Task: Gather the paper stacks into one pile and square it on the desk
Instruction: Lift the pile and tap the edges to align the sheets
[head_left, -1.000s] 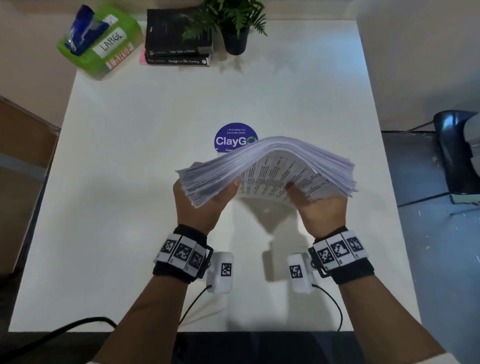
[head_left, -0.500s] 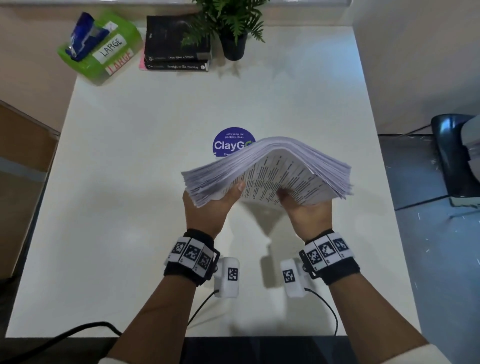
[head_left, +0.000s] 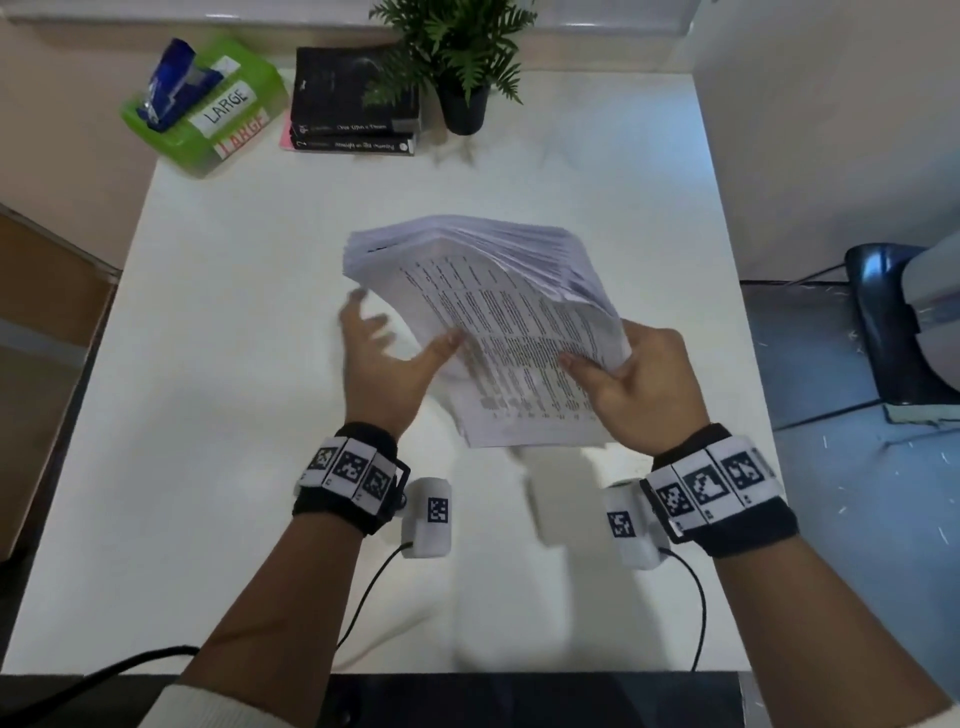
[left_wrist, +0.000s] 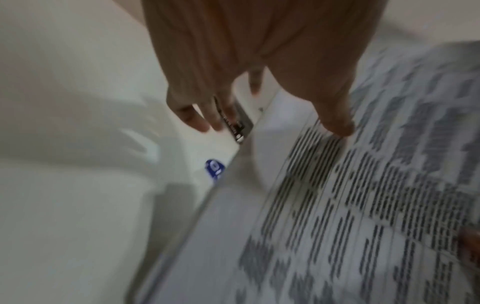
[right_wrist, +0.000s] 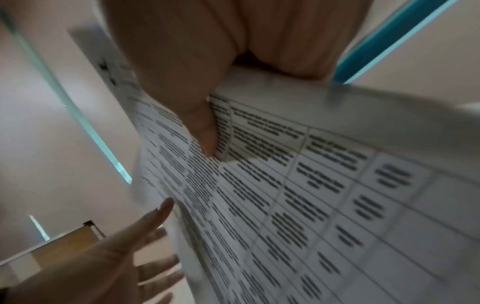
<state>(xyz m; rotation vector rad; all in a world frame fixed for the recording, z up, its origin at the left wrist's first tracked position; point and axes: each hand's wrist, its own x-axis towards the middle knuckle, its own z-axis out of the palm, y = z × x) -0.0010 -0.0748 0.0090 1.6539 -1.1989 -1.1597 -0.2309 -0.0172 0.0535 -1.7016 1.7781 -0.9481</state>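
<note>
A thick stack of printed paper (head_left: 498, 322) is lifted off the white desk (head_left: 234, 415), fanned and tilted with its printed face toward me. My right hand (head_left: 623, 374) grips its near right corner, thumb (right_wrist: 205, 133) on the printed page and fingers behind it. My left hand (head_left: 389, 353) is beside the stack's left edge with fingers spread and blurred. Only its thumb (left_wrist: 335, 123) touches the page (left_wrist: 337, 205). From the right wrist, the left hand (right_wrist: 116, 257) appears open next to the sheets (right_wrist: 298, 195).
A green box labelled LARGE (head_left: 208, 109) sits at the far left corner, two black books (head_left: 353, 114) and a potted plant (head_left: 462, 67) at the back. A blue sticker (left_wrist: 214, 168) lies under the stack. A dark chair (head_left: 893, 322) stands right of the desk.
The stack was held flat and arched by both hands from below. Now it is tipped up on edge in the right hand, and the left hand has let go and opened.
</note>
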